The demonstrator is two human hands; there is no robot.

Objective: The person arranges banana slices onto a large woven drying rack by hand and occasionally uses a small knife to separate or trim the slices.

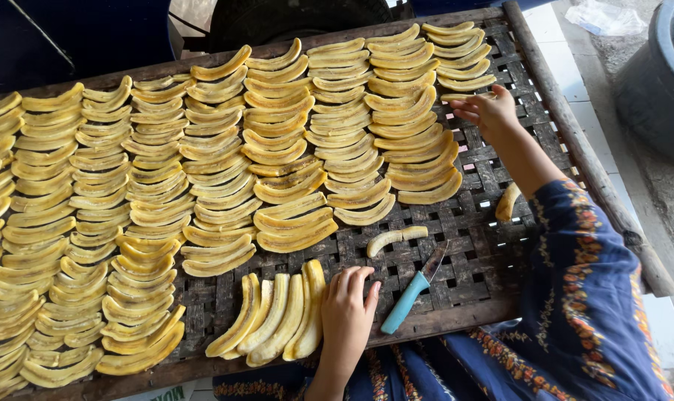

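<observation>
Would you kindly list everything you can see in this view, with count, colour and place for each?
banana slices in rows: too many to count, yellow, laid in overlapping columns across the tray
pile of slices: about five, pale yellow, near front edge beside the left hand
loose slice: one, pale, broken in two, above the knife
single slice: one, yellow, on the tray beside the right forearm
knife: one, light blue handle, lying on the tray front right
woven tray: one, dark brown, wooden frame
tub: one, grey, on ground, upper right
left hand: resting on the pile of slices
right hand: setting a slice at the rightmost column
</observation>
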